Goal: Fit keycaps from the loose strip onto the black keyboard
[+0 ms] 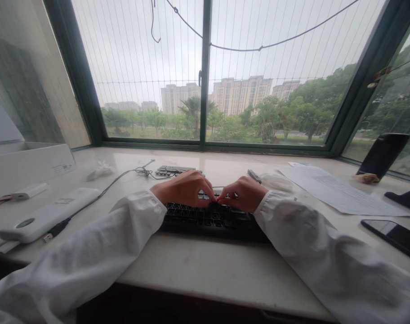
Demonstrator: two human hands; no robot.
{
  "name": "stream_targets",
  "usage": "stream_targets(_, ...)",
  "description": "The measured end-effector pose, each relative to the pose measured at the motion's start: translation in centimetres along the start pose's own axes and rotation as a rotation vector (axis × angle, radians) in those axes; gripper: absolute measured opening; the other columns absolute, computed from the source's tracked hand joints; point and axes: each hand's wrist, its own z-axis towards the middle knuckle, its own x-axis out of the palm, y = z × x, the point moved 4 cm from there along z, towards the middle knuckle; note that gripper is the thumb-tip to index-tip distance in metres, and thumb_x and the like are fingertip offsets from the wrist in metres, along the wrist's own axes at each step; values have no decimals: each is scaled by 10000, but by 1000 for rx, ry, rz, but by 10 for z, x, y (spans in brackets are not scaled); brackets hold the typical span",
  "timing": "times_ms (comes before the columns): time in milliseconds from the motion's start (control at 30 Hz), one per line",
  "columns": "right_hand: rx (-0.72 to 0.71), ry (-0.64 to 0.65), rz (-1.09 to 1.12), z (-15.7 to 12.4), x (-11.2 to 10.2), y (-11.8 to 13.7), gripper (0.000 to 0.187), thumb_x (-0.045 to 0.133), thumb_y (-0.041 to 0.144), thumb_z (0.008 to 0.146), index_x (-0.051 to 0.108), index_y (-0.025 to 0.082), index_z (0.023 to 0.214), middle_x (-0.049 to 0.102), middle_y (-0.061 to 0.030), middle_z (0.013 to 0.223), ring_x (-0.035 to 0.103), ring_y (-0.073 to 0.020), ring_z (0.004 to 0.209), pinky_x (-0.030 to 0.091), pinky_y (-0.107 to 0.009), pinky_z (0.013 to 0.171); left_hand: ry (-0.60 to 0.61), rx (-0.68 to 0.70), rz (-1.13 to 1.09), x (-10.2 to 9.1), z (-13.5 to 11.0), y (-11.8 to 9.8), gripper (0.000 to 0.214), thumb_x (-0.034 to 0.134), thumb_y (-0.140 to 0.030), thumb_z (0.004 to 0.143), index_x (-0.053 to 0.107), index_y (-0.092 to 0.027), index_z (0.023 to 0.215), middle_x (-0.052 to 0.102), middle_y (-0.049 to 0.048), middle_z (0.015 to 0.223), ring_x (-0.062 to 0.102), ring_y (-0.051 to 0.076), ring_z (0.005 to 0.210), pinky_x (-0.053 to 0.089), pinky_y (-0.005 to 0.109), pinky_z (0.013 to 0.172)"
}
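A black keyboard [205, 220] lies on the pale sill, and many of its positions on the left show open sockets without keycaps. Both hands meet above its middle. My left hand [188, 188] is closed in a pinch, thumb and index fingertips low over the keys. Opposite it, my right hand [243, 193] pinches as well, its fingertips almost touching the left ones. A small dark shape sits at the fingertips, too small to name. Behind my left hand lies a group of loose dark keycaps [173, 171], partly covered by the hand.
To the left are a white power bank [53, 213], a black cable [115, 182] and a white box [33, 164]. On the right lie paper sheets [340, 189], a flat phone [394, 236] and a propped dark phone [383, 155]. A window [205, 90] stands behind.
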Motion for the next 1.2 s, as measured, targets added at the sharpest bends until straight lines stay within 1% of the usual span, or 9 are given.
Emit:
stream_targets(100, -27, 18, 1, -1, -1, 0, 185, 605, 362, 796, 762, 285, 858, 662, 11, 587, 574, -100, 534, 349, -219, 571, 13, 12, 38, -1, -1, -2, 349, 587, -107, 700, 745, -297, 946, 739, -28, 893, 664, 117, 768, 464, 218, 697)
stream_targets(233, -30, 42, -6, -2, -2, 2, 197, 595, 355, 793, 763, 266, 843, 661, 7, 585, 566, -99, 522, 349, -219, 558, 50, 18, 107, -3, 2, -9, 398, 522, -59, 710, 744, -294, 942, 740, -32, 919, 675, 117, 800, 479, 219, 710)
stream_targets(500, -64, 83, -95, -2, -8, 9, 225, 564, 383, 800, 758, 280, 752, 646, 7, 556, 548, -104, 515, 326, -228, 540, 118, 31, 229, -4, 9, -27, 341, 492, -47, 705, 752, -237, 817, 745, -11, 812, 683, 126, 729, 492, 219, 673)
stream_targets(633, -53, 95, -87, -2, -9, 10, 249, 546, 395, 814, 764, 284, 767, 645, 5, 559, 519, -98, 499, 323, -233, 543, 107, 36, 199, -3, 8, -23, 346, 492, -44, 707, 752, -238, 825, 743, -8, 815, 680, 127, 725, 494, 223, 658)
stream_targets(800, 17, 39, 5, -1, -1, 0, 209, 597, 364, 781, 767, 259, 843, 647, 11, 582, 518, -88, 514, 342, -224, 571, 31, 37, 37, 2, 6, -8, 369, 502, -32, 713, 754, -240, 885, 740, -5, 834, 661, 104, 707, 492, 214, 660)
stream_targets(933, 9, 22, 47, 0, 2, -5, 208, 613, 362, 776, 765, 255, 869, 638, 18, 581, 505, -82, 517, 342, -218, 573, -6, 21, -12, 3, 5, -6, 352, 517, -45, 723, 756, -245, 887, 737, 0, 836, 648, 104, 688, 471, 215, 620)
stream_targets(1067, 21, 27, 75, 1, 1, -6, 196, 629, 347, 771, 767, 251, 874, 622, 21, 564, 492, -79, 515, 341, -211, 570, -12, -50, 26, 2, 4, -7, 262, 581, -135, 747, 755, -250, 907, 727, 3, 767, 598, 90, 589, 422, 215, 573)
stream_targets(1133, 31, 26, 86, 1, 1, -6, 192, 636, 335, 768, 766, 256, 885, 617, 24, 558, 491, -78, 515, 337, -207, 564, -20, -113, 44, 2, 4, -3, 174, 621, -255, 779, 757, -246, 887, 708, 1, 686, 552, 79, 527, 396, 217, 556)
stream_targets(1200, 36, 15, 87, 1, 1, -8, 190, 634, 337, 773, 765, 273, 895, 620, 25, 561, 498, -79, 519, 330, -206, 558, -21, -166, 44, 3, 5, 1, 186, 636, -373, 792, 759, -252, 860, 687, -7, 625, 512, 70, 487, 378, 216, 544)
